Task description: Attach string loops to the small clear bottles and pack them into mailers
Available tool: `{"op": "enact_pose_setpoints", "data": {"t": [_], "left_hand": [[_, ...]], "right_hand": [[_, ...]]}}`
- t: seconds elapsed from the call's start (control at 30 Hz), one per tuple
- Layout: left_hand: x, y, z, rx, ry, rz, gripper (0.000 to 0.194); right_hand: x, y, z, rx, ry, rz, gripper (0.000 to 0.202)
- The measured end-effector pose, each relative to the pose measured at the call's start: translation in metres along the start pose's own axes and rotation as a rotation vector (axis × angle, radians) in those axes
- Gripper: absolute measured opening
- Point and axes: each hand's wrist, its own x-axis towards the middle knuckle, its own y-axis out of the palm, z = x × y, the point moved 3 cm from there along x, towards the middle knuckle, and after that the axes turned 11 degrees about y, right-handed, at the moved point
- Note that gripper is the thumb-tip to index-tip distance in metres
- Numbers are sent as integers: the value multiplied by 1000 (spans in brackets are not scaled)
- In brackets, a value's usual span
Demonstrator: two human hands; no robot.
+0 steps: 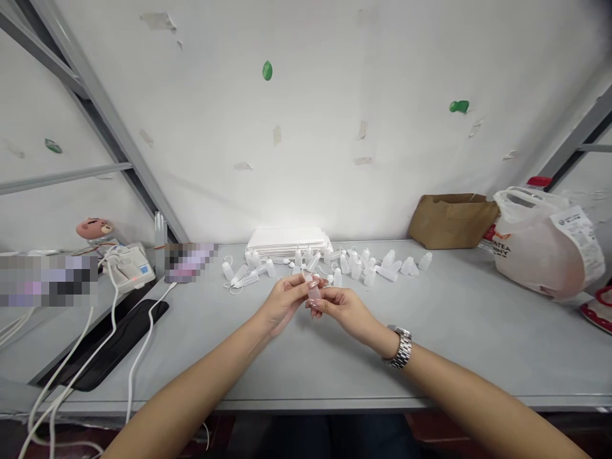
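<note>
Head view: the left hand (283, 301) is pinching a small bottle (314, 294) near its top while the right hand (345, 311) is gripping it lower down, fingers closed on it. Together they are holding it over the table (459, 331), on the near side of scattered bottles (356, 269) (a silver watch (404, 350) is circling the right wrist (385, 341)).

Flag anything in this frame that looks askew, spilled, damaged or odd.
Several small bottles on the table lie on their sides among upright ones, so the group looks disordered. On the wall behind, ragged tape scraps and green patches look like leftovers from something removed. No spill is visible.
</note>
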Motion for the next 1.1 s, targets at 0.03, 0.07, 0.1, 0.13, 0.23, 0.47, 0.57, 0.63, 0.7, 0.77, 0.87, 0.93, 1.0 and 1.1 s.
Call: {"op": "enact_pose_setpoints", "data": {"t": [0.03, 0.07, 0.1, 0.13, 0.23, 0.47, 0.57, 0.63, 0.7, 0.77, 0.87, 0.93, 1.0, 1.1], "left_hand": [[0, 0, 0, 1, -10, 6, 22], [0, 0, 0, 8, -21, 14, 22], [-1, 0, 0, 21, -29, 19, 22], [-1, -1, 0, 40, -33, 20, 23], [-2, -4, -4, 115, -31, 23, 26], [-4, -2, -9, 150, -38, 44, 34], [-3, -2, -8, 126, -20, 4, 32], [-2, -6, -9, 101, 38, -74, 28], [-1, -10, -10, 64, 95, -161, 28], [0, -12, -10, 33, 111, -213, 31], [0, -12, -9, 48, 76, -194, 29], [-1, -10, -9, 72, 61, -166, 27], [-1, -8, -9, 92, 56, -157, 26], [-2, -8, -8, 116, 40, -165, 28]], "right_hand": [[0, 1, 0, -4, -3, 3, 30], [0, 2, 0, -3, -6, 8, 30], [0, 3, 0, 2, -8, 15, 30], [0, 3, 0, 8, -12, 24, 30], [-1, 4, 1, 47, -29, 63, 29], [0, 2, 1, 185, -25, 257, 24], [1, 1, 0, 155, -23, 236, 25], [2, -2, -1, 61, -54, 102, 22], [0, -8, 0, -72, -159, -140, 23], [-5, -14, 2, -219, -319, -363, 35], [-11, -13, 6, -410, -506, -428, 45], [-12, -12, 8, -496, -566, -394, 47], [-13, -11, 9, -557, -588, -375, 45], [-13, -10, 9, -617, -574, -377, 41]]}}
